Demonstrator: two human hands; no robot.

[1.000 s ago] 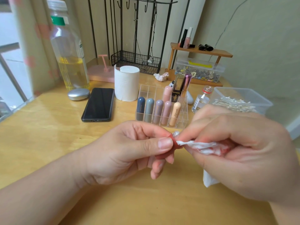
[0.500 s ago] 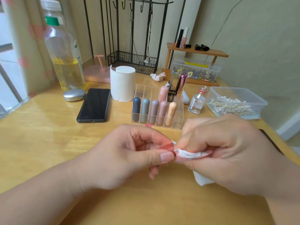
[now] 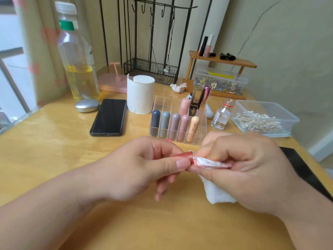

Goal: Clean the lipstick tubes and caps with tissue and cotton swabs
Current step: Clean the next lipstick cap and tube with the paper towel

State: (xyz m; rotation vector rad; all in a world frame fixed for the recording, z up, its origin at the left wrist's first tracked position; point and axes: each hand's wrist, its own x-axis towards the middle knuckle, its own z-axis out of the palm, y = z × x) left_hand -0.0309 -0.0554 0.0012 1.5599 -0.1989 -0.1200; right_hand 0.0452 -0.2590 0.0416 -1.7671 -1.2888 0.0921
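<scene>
My left hand (image 3: 144, 168) pinches a small red lipstick piece (image 3: 182, 155) between thumb and fingers above the wooden table (image 3: 54, 150). My right hand (image 3: 243, 168) grips a white tissue (image 3: 209, 164), stained red, pressed against the end of that piece. The tissue's loose end hangs below my right hand. Behind the hands a clear acrylic organizer (image 3: 162, 103) holds several pastel lipstick tubes (image 3: 173, 126). A clear tub of cotton swabs (image 3: 261, 121) stands at the right.
A tissue roll (image 3: 140, 94), black phone (image 3: 109, 117), silver case (image 3: 87, 105), large bottle (image 3: 77, 56) and small glass bottle (image 3: 220, 118) stand behind. A crumpled tissue (image 3: 178, 87), wooden shelf (image 3: 221, 60) and wire rack (image 3: 151, 71) sit at the back.
Both hands stay joined around the red piece and tissue. My view has pulled back and tilted, so the hands sit lower in frame. More of the red piece shows beyond my left thumb.
</scene>
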